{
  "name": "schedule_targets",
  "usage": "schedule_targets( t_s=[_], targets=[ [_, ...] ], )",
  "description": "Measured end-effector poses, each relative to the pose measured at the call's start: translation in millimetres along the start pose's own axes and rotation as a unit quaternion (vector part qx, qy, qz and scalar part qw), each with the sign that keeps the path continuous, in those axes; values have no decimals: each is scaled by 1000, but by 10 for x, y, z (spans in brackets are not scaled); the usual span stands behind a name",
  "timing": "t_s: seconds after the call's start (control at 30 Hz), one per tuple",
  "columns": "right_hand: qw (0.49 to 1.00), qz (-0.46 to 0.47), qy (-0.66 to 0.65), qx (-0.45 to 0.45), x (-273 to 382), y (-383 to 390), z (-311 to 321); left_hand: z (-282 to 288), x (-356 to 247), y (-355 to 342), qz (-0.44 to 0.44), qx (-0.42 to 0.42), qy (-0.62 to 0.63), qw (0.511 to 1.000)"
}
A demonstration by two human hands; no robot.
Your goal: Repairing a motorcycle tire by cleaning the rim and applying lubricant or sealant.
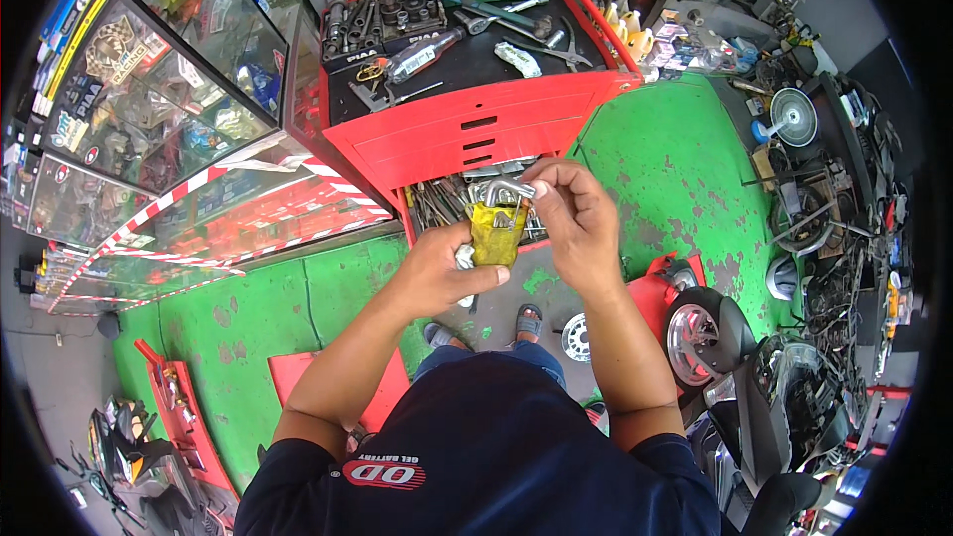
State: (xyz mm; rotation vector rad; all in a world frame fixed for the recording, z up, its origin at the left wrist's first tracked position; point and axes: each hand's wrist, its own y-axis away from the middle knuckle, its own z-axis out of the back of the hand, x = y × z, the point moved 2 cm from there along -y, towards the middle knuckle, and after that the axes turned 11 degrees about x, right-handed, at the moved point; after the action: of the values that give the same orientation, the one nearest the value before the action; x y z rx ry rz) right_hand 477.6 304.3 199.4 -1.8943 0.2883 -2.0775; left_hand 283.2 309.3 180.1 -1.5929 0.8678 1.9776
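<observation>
Before the red cabinet [417, 147], left hand [437, 271] grips smudged yellow pouch [496, 242], right hand [576, 221] pinches bent metal key [509, 185]

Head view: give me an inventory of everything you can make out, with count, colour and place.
pouch: one, yellow, centre
bent keys: several, silver, at the pouch's top
cabinet: one, red, ahead
drawer: one open, red, low in the cabinet, full of tools
sockets: many, grey, cabinet top, left
pliers: one, grey, cabinet top, right
display case: one, glass, left
wheel: one, silver and black, right
floor: one, worn green, all around
left hand: one, bare, holding the pouch
right hand: one, bare, on the keys
</observation>
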Motion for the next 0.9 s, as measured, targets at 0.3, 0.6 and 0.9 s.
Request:
schedule_targets(
  t_s=[0.3,0.6,0.9],
  targets=[
    [960,-94,-224,-137,-88,-182,166,55,303,116,9,110,15,994],
    [926,-161,-323,-109,-342,-30,157,248,679,168,70,87,84,990],
    [893,-373,-147,203,-1343,863,-265,151,1388,-117,166,201,-50,964]
  ],
)
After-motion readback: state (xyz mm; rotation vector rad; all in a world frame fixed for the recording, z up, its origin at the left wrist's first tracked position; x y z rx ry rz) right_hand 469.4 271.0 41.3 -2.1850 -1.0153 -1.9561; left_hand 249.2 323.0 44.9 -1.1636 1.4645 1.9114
